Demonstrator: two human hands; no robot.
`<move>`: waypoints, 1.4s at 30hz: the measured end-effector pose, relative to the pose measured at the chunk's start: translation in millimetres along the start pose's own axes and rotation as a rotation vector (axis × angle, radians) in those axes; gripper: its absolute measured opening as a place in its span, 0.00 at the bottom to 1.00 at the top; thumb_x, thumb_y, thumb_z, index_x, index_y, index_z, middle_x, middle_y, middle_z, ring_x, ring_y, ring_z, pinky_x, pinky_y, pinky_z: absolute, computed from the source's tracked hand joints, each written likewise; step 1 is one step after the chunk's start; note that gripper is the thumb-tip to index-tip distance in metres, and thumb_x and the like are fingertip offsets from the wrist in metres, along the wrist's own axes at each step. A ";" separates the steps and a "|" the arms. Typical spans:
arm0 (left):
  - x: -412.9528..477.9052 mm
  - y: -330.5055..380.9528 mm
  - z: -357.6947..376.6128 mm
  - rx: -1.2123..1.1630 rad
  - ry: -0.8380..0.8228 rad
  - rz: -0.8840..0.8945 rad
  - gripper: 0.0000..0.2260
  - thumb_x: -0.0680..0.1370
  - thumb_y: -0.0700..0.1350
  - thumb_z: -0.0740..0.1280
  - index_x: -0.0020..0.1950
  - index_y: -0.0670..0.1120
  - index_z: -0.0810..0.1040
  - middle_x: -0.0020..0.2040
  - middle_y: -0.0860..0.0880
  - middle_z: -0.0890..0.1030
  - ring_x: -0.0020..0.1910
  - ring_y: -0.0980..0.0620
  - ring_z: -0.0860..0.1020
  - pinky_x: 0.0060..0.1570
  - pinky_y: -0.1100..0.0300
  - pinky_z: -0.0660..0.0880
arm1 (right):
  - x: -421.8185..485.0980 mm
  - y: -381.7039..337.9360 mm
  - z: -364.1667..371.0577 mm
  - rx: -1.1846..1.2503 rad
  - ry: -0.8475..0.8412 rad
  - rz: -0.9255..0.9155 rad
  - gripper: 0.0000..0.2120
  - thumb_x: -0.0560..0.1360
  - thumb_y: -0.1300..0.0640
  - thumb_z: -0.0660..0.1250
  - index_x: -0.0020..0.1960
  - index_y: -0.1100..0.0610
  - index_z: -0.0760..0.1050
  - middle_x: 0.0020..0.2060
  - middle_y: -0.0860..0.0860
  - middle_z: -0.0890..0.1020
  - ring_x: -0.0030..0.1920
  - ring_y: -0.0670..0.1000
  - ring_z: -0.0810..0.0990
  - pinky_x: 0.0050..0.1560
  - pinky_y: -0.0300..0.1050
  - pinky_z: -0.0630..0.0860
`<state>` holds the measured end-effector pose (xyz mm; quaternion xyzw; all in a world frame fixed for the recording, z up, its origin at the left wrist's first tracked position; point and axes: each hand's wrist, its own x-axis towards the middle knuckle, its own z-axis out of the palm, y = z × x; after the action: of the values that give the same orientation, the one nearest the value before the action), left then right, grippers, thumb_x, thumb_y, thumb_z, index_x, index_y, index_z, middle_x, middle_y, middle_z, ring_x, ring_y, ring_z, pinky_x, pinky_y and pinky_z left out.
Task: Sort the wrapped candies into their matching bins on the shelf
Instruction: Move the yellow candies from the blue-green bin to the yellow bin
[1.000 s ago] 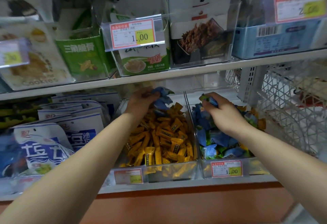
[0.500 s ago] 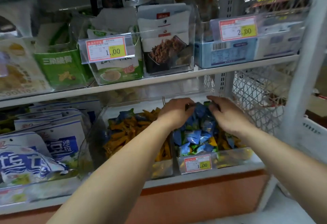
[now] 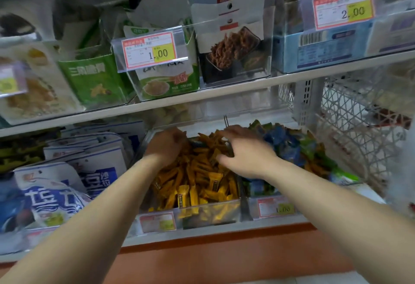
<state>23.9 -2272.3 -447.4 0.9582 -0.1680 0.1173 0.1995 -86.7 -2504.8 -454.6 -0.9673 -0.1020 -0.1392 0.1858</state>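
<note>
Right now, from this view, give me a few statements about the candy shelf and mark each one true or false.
1. The left hand and the right hand are both over the yellow candies. True.
2. The blue and green candies lie left of the yellow ones. False: they lie to the right.
3. The price tag on the upper shelf above the yellow candies reads 1.00. True.
4. The white mesh basket stands at the far left. False: it is at the far right.

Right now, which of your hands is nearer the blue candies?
Right. The right hand sits just left of the blue candies; the left hand is farther left, across the yellow candies.
</note>
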 end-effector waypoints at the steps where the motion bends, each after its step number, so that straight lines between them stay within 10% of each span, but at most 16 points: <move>1: 5.4 -4.7 4.8 0.002 0.006 0.002 0.07 0.81 0.50 0.64 0.55 0.52 0.81 0.57 0.48 0.82 0.52 0.51 0.77 0.53 0.58 0.71 | 4.1 1.3 6.5 0.011 -0.043 0.013 0.35 0.70 0.32 0.57 0.74 0.44 0.61 0.74 0.49 0.65 0.71 0.55 0.67 0.56 0.46 0.67; 9: 37.2 5.8 42.4 0.177 -0.222 0.095 0.13 0.76 0.63 0.65 0.54 0.57 0.79 0.54 0.54 0.81 0.51 0.52 0.78 0.51 0.52 0.75 | 11.1 11.2 25.5 0.057 -0.074 0.057 0.36 0.69 0.30 0.53 0.75 0.41 0.58 0.77 0.41 0.55 0.74 0.54 0.63 0.66 0.52 0.70; 19: -48.8 6.5 -45.6 0.028 0.005 0.206 0.10 0.80 0.54 0.66 0.55 0.51 0.82 0.48 0.50 0.82 0.44 0.50 0.79 0.41 0.55 0.75 | 6.0 -8.3 9.6 -0.239 0.023 -0.027 0.26 0.75 0.39 0.61 0.70 0.47 0.69 0.68 0.50 0.71 0.63 0.56 0.73 0.55 0.51 0.76; 30: -129.8 -62.9 -73.7 -0.154 0.331 -0.197 0.14 0.81 0.53 0.64 0.64 0.51 0.76 0.53 0.45 0.83 0.50 0.43 0.80 0.48 0.50 0.77 | 71.6 -73.6 23.7 0.041 -0.186 -0.064 0.20 0.74 0.41 0.66 0.64 0.45 0.73 0.59 0.48 0.75 0.53 0.50 0.75 0.49 0.46 0.73; 42: -131.6 -91.7 -55.4 -0.382 0.338 -0.239 0.10 0.80 0.53 0.66 0.59 0.54 0.79 0.50 0.54 0.82 0.51 0.51 0.78 0.50 0.49 0.78 | 182.1 -83.7 118.9 0.233 -0.318 0.070 0.25 0.77 0.45 0.67 0.73 0.46 0.68 0.70 0.54 0.70 0.66 0.55 0.72 0.61 0.46 0.70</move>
<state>-71.6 -2133.5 -467.8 0.8831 -0.0373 0.2174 0.4141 91.2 -2356.0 -477.0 -0.9520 -0.1118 0.0346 0.2829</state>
